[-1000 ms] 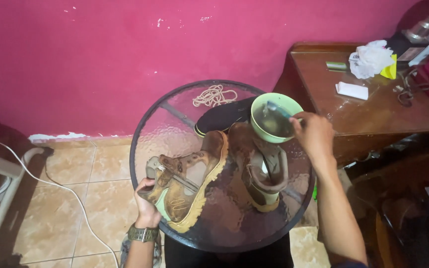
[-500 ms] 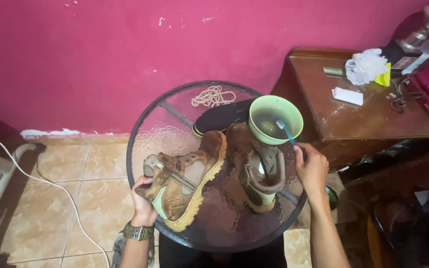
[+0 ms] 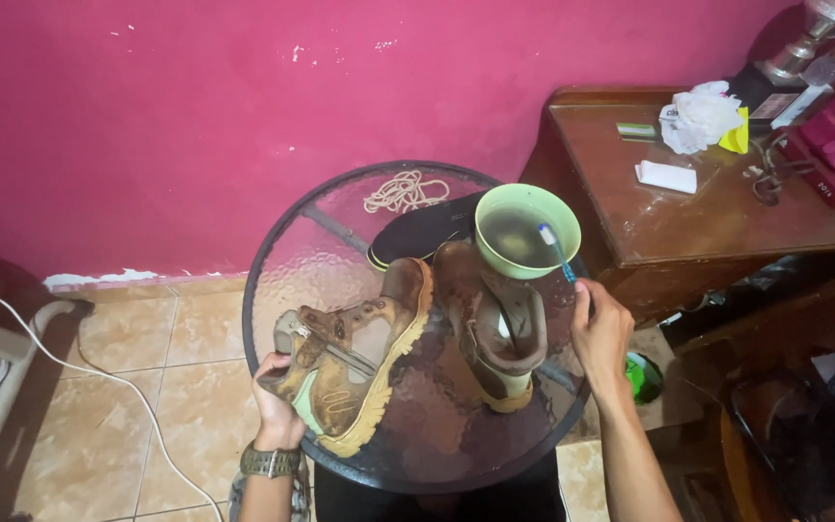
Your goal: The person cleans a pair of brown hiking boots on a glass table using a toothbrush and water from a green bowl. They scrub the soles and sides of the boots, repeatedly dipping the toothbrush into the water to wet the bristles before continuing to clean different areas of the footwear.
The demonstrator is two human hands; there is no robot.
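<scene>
The round glass table [image 3: 340, 242] has a bumpy, textured top and carries two brown boots of worn leather. The left hand [image 3: 277, 411] wraps its fingers around the heel of the tilted boot [image 3: 359, 353]; the second boot [image 3: 495, 324] stands upright beside it. The green plastic bowl [image 3: 527, 230], round and holding cloudy water, sits near the edge, so a knock may spill it. The right hand [image 3: 599, 333] pinches a thin blue toothbrush [image 3: 555, 249], its bristles over the bowl.

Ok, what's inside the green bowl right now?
The green bowl holds murky water, with the toothbrush head dipped in, held by the right hand. The bottom is hidden.
</scene>
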